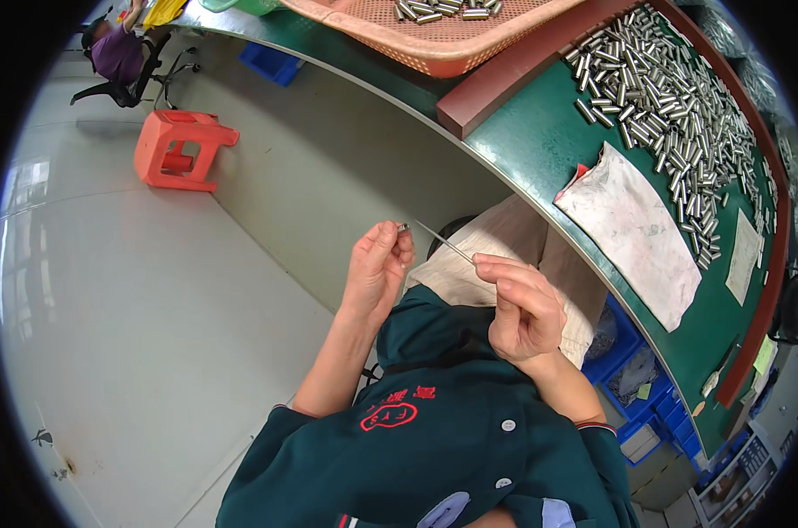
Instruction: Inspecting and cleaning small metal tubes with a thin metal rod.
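Metal sleeve point(403, 228) pinched in left hand point(377, 268); right hand point(524, 308) pinched thin rod point(444, 242), tip just beside sleeve. Held over lap, away from bench point(540, 141): slip likely meant drop to floor point(152, 299).

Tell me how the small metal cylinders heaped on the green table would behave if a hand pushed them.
The metal cylinders look round and smooth, so they would probably roll and scatter across the green table. They look shiny, so likely slippery to pinch. Being solid-looking metal, each is probably stiff and rather heavy for its size.
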{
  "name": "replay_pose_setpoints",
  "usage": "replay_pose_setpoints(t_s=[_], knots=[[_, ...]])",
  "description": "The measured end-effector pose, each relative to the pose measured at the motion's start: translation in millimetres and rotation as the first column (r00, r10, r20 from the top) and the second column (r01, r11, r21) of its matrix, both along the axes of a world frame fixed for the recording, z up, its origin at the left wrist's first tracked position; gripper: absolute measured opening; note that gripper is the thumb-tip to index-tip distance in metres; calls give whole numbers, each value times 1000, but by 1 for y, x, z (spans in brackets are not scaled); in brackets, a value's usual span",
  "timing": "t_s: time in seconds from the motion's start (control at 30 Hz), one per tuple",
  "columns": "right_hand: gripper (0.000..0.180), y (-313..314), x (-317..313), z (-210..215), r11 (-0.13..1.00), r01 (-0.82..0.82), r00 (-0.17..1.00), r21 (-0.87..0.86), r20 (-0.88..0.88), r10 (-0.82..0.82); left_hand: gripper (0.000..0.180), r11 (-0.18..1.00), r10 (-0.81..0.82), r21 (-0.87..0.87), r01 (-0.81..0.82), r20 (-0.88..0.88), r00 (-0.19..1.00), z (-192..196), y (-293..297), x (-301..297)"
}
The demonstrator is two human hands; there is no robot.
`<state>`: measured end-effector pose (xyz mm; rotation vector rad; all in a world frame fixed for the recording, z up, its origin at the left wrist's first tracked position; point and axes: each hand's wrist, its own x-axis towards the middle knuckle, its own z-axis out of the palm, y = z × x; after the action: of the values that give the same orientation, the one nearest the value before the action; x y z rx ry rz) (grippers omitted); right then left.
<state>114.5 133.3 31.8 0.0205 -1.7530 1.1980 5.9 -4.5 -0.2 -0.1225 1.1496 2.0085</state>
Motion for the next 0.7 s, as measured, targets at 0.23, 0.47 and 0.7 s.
replay_pose_setpoints(t_s=[0.23, 0.47, 0.7], knots=[[17, 3, 1, 0, 1000, -22, 999, -6, 33, 22, 20, 1000, -8, -8, 8, -6, 1000, 4, 4, 2], [9, 8, 10, 1, 998, 6, 1000, -65, 11, -5, 18, 999, -17, 30, 17, -19, 1000, 9, 7, 3], [8, 12, 16, 3, 989, -32, 999, -148, 22, 35, 21, 999, -34, 21, 34, 11, 999, 11, 13, 6]])
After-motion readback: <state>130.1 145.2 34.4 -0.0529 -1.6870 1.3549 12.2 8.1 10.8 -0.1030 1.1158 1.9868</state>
